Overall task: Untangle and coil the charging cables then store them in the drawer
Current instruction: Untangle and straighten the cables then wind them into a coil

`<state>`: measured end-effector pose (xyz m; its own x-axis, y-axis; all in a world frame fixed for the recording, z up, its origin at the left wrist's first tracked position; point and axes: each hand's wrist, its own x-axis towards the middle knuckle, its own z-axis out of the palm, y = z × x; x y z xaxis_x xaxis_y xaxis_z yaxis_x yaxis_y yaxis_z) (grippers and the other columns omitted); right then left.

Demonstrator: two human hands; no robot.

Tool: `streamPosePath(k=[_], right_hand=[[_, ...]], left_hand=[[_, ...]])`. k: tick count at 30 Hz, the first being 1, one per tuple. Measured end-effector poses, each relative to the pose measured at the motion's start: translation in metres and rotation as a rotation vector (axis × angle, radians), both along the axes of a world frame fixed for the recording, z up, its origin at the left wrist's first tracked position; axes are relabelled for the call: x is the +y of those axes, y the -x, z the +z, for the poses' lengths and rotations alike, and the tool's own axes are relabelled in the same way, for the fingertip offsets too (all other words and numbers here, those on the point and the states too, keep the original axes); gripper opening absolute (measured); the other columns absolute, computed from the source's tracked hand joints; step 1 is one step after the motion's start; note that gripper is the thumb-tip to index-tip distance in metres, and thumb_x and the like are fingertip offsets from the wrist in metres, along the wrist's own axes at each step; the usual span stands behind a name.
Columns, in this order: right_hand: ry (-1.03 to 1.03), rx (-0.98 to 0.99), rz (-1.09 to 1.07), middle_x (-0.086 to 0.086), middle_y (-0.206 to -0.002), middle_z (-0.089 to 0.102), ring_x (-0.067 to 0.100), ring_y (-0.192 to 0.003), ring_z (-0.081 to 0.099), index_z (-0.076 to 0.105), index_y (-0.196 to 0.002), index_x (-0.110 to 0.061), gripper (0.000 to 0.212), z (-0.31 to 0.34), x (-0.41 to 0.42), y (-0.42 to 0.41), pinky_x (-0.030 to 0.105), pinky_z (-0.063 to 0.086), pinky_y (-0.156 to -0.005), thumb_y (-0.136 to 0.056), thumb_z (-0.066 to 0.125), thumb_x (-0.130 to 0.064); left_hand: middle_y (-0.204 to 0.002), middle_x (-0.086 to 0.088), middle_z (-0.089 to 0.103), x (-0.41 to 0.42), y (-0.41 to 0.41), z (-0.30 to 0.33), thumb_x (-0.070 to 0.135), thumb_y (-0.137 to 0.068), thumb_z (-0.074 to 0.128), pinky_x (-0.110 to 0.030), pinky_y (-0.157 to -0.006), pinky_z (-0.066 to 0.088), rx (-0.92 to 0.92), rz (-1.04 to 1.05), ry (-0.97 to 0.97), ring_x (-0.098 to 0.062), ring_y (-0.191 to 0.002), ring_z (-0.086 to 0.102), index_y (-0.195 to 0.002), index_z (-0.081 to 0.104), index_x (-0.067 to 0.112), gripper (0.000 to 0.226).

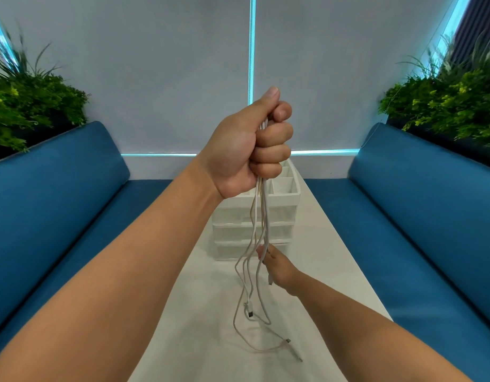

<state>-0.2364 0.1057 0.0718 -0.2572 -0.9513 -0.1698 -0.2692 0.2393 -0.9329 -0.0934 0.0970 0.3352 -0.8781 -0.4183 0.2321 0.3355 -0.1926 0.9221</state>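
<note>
My left hand [249, 142] grips the cables [261, 224] in a raised fist. My right hand [277, 267] pinches one strand lower down, before the drawer unit [282, 199].

1. We note a long white table [335, 271] running away from the camera between two blue benches.
2. A white drawer unit [277, 216] stands on it toward the far end, its three drawers closed and open compartments on top.
3. The lower ends of the white charging cables [261, 346] trail onto the tabletop nearer the camera, plugs lying loose.
</note>
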Motion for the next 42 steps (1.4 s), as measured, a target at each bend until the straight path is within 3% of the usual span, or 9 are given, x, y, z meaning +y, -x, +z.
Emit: streamPosePath(k=[4,8,15,19,22,25,30,36,42], right_hand=[[-0.072,0.047,0.053,0.005,-0.091,0.051,0.016,-0.077,0.048,0.050,-0.099,-0.014,0.014,-0.003,-0.004,0.005,0.026,0.039,-0.070,-0.102,0.041,-0.024],[-0.085,0.061,0.080,0.001,-0.097,0.059,0.006,-0.082,0.053,0.059,-0.100,-0.011,0.018,-0.004,-0.001,0.010,0.016,0.040,-0.067,-0.100,0.041,-0.008],[-0.142,0.187,0.166,0.002,-0.068,0.060,0.010,-0.061,0.056,0.052,-0.100,-0.007,0.012,-0.007,-0.002,0.006,0.018,0.046,-0.062,-0.100,0.041,-0.011],[-0.135,0.144,0.192,0.004,-0.090,0.063,0.016,-0.081,0.059,0.052,-0.106,-0.013,0.017,-0.008,-0.006,0.007,0.029,0.049,-0.081,-0.096,0.056,-0.026],[-0.115,0.181,0.212,0.001,-0.120,0.057,0.018,-0.108,0.057,0.045,-0.129,-0.024,0.052,0.006,-0.011,0.012,0.039,0.047,-0.097,-0.085,0.070,-0.037],[-0.094,0.132,0.209,0.003,-0.136,0.050,0.023,-0.122,0.052,0.033,-0.146,-0.023,0.078,0.044,-0.018,0.021,0.036,0.045,-0.100,-0.081,0.076,-0.025],[0.152,-0.010,0.051,0.005,-0.100,0.063,0.016,-0.085,0.060,0.060,-0.111,-0.010,0.020,0.138,-0.011,0.015,0.026,0.048,-0.077,-0.094,0.051,-0.004],[0.243,-0.298,0.198,0.017,-0.095,0.071,0.027,-0.088,0.065,0.062,-0.113,0.006,0.045,0.200,0.016,-0.021,0.039,0.050,-0.089,-0.095,0.029,-0.019],[0.409,-0.292,0.255,0.006,-0.075,0.065,0.022,-0.078,0.068,0.064,-0.094,-0.007,0.029,0.195,0.020,-0.043,0.031,0.054,-0.082,-0.101,0.044,-0.027]], left_hand=[[-0.047,0.010,0.014,0.001,-0.003,0.003,0.041,-0.105,0.024,-0.014,-0.036,0.011,0.016,0.000,0.033,-0.007,-0.042,0.007,-0.073,0.034,0.021,0.040],[-0.053,0.009,0.010,0.001,-0.005,0.006,0.041,-0.105,0.023,-0.014,-0.036,0.010,0.025,-0.004,0.065,-0.008,-0.042,0.007,-0.073,0.034,0.021,0.040],[-0.053,0.008,0.011,-0.002,-0.003,0.000,0.042,-0.105,0.023,-0.014,-0.036,0.011,0.022,-0.018,0.047,-0.008,-0.042,0.007,-0.074,0.034,0.021,0.040],[-0.052,0.009,0.013,-0.009,-0.001,-0.003,0.041,-0.105,0.025,-0.016,-0.035,0.012,0.019,0.007,0.038,-0.008,-0.043,0.007,-0.075,0.036,0.021,0.038],[-0.047,0.011,0.022,-0.022,0.002,-0.012,0.041,-0.105,0.029,-0.017,-0.036,0.014,0.006,0.056,-0.017,-0.008,-0.044,0.008,-0.076,0.039,0.020,0.037],[-0.048,0.010,0.023,-0.036,0.004,-0.028,0.041,-0.105,0.030,-0.017,-0.037,0.014,-0.007,0.121,-0.110,-0.008,-0.046,0.008,-0.076,0.040,0.020,0.038],[-0.048,0.009,0.022,-0.050,0.008,-0.043,0.040,-0.105,0.031,-0.017,-0.035,0.016,0.007,0.154,-0.196,-0.004,-0.038,0.015,-0.075,0.041,0.019,0.038],[-0.048,0.008,0.025,-0.060,0.008,-0.032,0.037,-0.106,0.031,-0.017,-0.037,0.023,0.108,0.145,-0.210,-0.004,-0.038,0.021,-0.077,0.042,0.018,0.036],[-0.048,0.009,0.023,-0.062,0.004,-0.009,0.037,-0.106,0.030,-0.017,-0.035,0.023,0.134,0.169,-0.168,-0.004,-0.038,0.021,-0.076,0.041,0.018,0.036]])
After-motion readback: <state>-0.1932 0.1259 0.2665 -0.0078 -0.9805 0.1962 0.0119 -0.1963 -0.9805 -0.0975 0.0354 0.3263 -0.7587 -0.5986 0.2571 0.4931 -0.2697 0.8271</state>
